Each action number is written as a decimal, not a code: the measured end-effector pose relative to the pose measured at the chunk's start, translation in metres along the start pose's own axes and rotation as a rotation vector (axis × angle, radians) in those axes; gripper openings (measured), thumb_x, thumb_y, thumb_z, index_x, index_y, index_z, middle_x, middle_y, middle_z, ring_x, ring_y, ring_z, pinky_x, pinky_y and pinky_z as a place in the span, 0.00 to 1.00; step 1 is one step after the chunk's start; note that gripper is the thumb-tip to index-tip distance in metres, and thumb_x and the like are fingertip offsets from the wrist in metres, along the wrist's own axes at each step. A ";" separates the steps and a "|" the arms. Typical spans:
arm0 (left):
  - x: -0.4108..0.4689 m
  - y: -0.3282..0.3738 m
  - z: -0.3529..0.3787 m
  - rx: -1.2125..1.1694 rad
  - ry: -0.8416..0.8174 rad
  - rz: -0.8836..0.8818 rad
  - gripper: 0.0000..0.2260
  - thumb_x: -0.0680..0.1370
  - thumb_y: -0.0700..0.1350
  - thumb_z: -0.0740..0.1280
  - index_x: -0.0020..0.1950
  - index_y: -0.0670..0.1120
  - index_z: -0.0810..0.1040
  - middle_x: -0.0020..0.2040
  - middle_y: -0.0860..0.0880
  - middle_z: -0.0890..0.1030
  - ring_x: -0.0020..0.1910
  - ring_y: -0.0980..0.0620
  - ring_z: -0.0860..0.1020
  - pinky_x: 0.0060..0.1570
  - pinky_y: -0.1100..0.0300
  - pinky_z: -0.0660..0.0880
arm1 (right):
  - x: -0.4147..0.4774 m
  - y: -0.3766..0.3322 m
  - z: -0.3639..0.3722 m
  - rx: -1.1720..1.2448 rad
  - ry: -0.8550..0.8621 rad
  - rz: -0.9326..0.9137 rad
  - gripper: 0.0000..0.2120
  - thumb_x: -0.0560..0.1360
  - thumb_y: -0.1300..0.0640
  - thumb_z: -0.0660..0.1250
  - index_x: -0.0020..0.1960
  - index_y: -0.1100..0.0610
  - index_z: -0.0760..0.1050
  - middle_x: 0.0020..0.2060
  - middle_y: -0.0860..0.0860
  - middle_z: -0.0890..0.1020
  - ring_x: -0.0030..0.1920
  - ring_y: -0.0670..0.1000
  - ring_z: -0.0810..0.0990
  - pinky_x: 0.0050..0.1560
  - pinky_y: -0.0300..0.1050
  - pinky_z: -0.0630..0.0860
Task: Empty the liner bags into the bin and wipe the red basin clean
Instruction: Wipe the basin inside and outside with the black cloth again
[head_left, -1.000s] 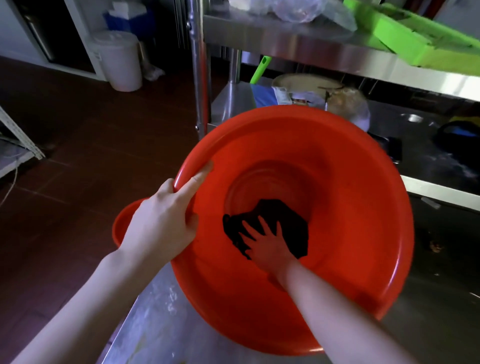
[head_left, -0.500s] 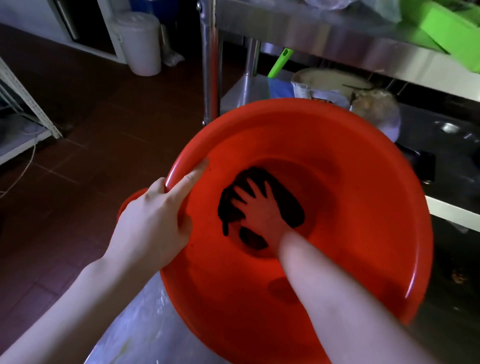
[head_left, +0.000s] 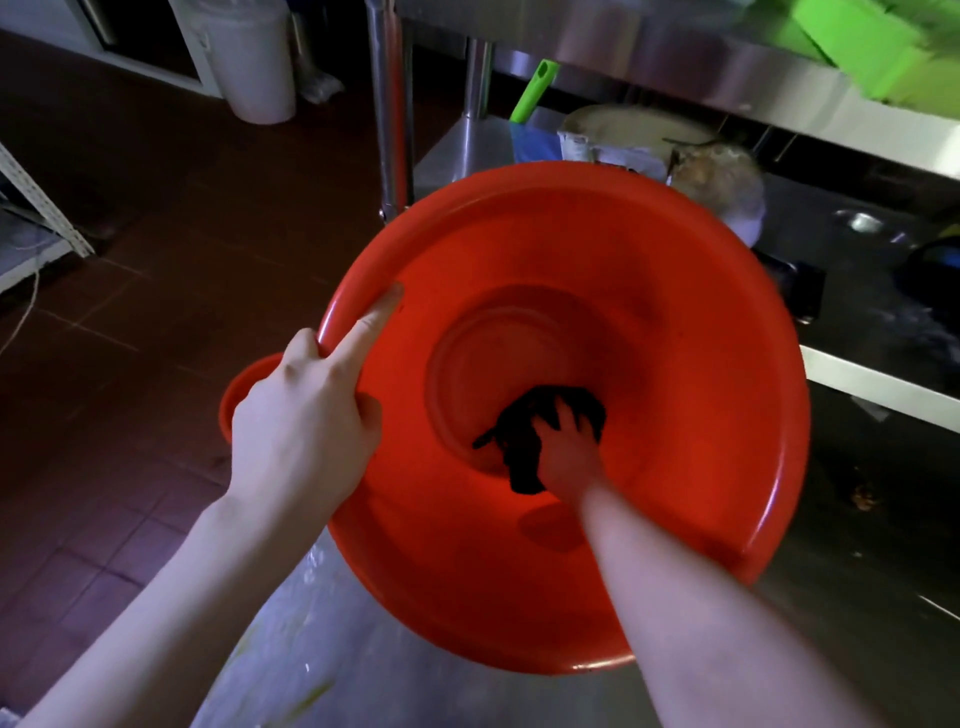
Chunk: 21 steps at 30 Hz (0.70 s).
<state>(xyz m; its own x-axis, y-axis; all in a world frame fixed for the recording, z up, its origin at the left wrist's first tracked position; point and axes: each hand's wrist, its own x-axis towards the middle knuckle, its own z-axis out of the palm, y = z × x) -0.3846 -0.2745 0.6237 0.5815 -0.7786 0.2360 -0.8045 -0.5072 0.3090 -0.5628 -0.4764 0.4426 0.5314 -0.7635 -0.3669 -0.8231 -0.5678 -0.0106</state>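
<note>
A large red basin (head_left: 675, 291) is tilted toward me over a steel table. My left hand (head_left: 296, 421) grips its left rim, forefinger stretched along the inside edge. My right hand (head_left: 569, 457) is deep inside, pressing a crumpled dark cloth (head_left: 524, 431) against the lower right part of the basin's round floor. No liner bags are visible.
A second red rim (head_left: 244, 384) pokes out behind my left hand. A steel shelf unit (head_left: 649, 57) stands behind, with green trays (head_left: 883, 57) on top and a pot (head_left: 623, 135) below. A white bin (head_left: 249, 62) stands on the dark tiled floor at the far left.
My right hand has dragged the cloth from the floor's left side to its lower right, bunching it up. My left hand keeps its hold on the rim.
</note>
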 end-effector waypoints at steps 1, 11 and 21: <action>-0.001 0.000 0.000 -0.005 0.002 0.003 0.40 0.71 0.41 0.69 0.76 0.65 0.57 0.38 0.47 0.65 0.25 0.52 0.60 0.25 0.63 0.57 | -0.002 -0.006 0.004 0.007 -0.016 -0.031 0.29 0.77 0.57 0.57 0.77 0.47 0.57 0.78 0.51 0.54 0.77 0.59 0.50 0.75 0.58 0.53; -0.002 0.010 -0.003 -0.015 -0.019 -0.012 0.41 0.71 0.40 0.68 0.77 0.65 0.54 0.39 0.48 0.65 0.26 0.51 0.64 0.23 0.63 0.60 | 0.005 -0.100 -0.007 0.525 -0.198 -0.120 0.24 0.77 0.55 0.57 0.72 0.45 0.67 0.76 0.50 0.59 0.76 0.54 0.52 0.75 0.60 0.52; -0.013 0.018 -0.008 -0.014 -0.028 -0.079 0.42 0.72 0.43 0.68 0.74 0.71 0.49 0.37 0.52 0.63 0.31 0.47 0.68 0.33 0.55 0.69 | -0.002 -0.033 -0.028 -0.066 -0.311 -0.031 0.21 0.80 0.49 0.53 0.68 0.55 0.72 0.71 0.55 0.71 0.73 0.58 0.63 0.71 0.58 0.58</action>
<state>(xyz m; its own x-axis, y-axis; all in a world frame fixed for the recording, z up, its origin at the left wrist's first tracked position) -0.4059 -0.2708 0.6341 0.6394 -0.7465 0.1840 -0.7542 -0.5625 0.3389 -0.5316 -0.4645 0.4696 0.4608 -0.6211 -0.6340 -0.7876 -0.6155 0.0305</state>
